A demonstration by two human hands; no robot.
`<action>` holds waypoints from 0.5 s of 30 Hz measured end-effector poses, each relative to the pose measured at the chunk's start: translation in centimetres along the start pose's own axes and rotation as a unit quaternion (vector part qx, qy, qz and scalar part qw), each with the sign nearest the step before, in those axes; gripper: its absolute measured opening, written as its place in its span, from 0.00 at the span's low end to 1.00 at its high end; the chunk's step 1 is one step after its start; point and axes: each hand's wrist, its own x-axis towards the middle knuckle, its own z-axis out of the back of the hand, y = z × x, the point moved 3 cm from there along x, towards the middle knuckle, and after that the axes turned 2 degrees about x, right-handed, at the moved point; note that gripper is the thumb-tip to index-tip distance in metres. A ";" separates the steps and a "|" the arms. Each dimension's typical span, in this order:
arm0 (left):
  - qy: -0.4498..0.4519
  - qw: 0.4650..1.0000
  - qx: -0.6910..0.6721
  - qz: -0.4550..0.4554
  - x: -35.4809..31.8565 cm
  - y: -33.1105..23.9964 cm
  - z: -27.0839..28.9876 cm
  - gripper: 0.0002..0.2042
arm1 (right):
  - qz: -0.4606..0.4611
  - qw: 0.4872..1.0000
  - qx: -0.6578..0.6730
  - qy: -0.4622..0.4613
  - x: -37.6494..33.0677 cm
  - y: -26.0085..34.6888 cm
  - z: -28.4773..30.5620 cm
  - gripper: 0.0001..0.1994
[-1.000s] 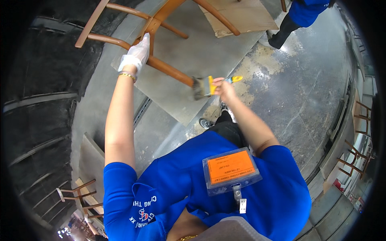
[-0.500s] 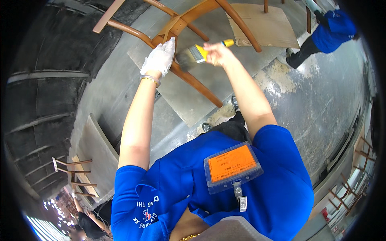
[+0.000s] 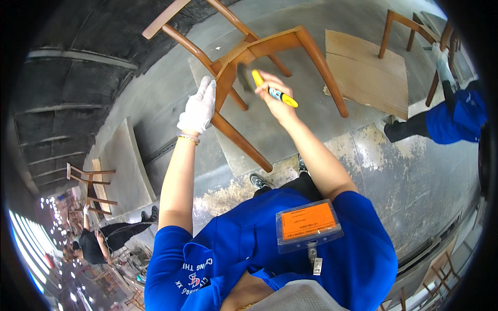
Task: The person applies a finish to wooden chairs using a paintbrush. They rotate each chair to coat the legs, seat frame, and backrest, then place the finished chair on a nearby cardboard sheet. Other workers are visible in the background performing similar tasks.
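A brown wooden chair frame (image 3: 275,44) with no seat panel is tilted in front of me, its legs spreading toward me and its backrest at the upper left. My left hand (image 3: 198,106), in a white glove, grips the near side rail of the frame, its fingers lying along the wood. My bare right hand (image 3: 275,97) is closed around a paintbrush (image 3: 257,78) with a yellow handle. The dark bristles, blurred by motion, are by the inner side of the frame; whether they touch the wood I cannot tell.
A cardboard sheet (image 3: 365,72) lies beyond the chair to the right. At the far right a co-worker in blue (image 3: 456,116) has gloved hands at another chair (image 3: 410,23). Farther left, a person in dark clothes (image 3: 106,238) is by a small chair (image 3: 91,179) and a leaning board (image 3: 122,166).
The chair frame has shifted down and slightly right in view, its near leg reaching lower. My right hand has turned the brush, bringing the bristles up toward the inside of the frame.
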 end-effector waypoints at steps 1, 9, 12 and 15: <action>-0.020 1.000 -0.018 0.009 0.1 -0.2 -0.1 0.26 | 0.079 0.997 0.007 0.016 2.2 1.1 -0.1 0.08; -0.071 0.997 -0.010 0.020 1.0 0.6 0.7 0.29 | 0.005 0.972 -0.094 0.214 8.0 -3.2 -1.2 0.10; -0.056 0.997 -0.054 0.017 2.2 1.0 1.0 0.30 | -0.094 0.976 -0.058 0.187 8.3 -4.3 -1.0 0.09; -0.054 0.997 -0.045 0.017 2.9 1.2 1.1 0.30 | 0.066 0.995 -0.053 0.052 8.1 -2.6 -0.9 0.08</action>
